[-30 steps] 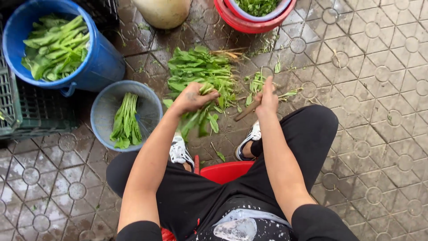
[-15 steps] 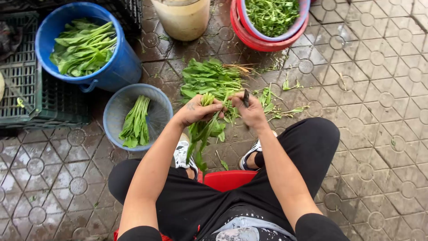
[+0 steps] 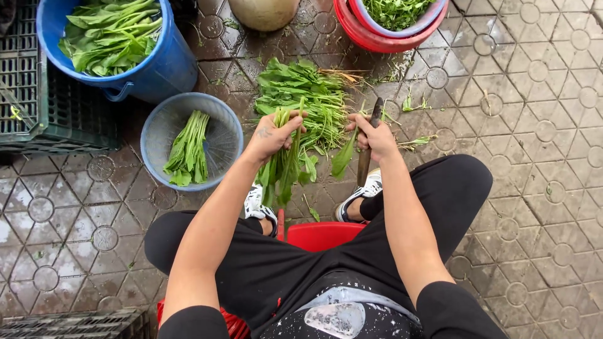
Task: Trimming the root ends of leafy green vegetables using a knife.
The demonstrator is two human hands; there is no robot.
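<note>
Since half a second ago the two hands have been drawn apart, and the bunch of leafy greens (image 3: 284,164) has been lifted clear of the pile of greens (image 3: 306,100) on the wet paving. The bunch is gripped near its stems by the left hand (image 3: 271,136), closed firmly round it, with the leaves hanging down towards the white shoe (image 3: 259,204). The right hand (image 3: 372,136) is closed round a knife (image 3: 368,145), held upright, and a single loose leaf (image 3: 343,158) is pinched against it. A small blue basin (image 3: 221,132) holding a few trimmed stalks is set just left of the hands, with a large blue bucket (image 3: 164,69) of greens behind it
</note>
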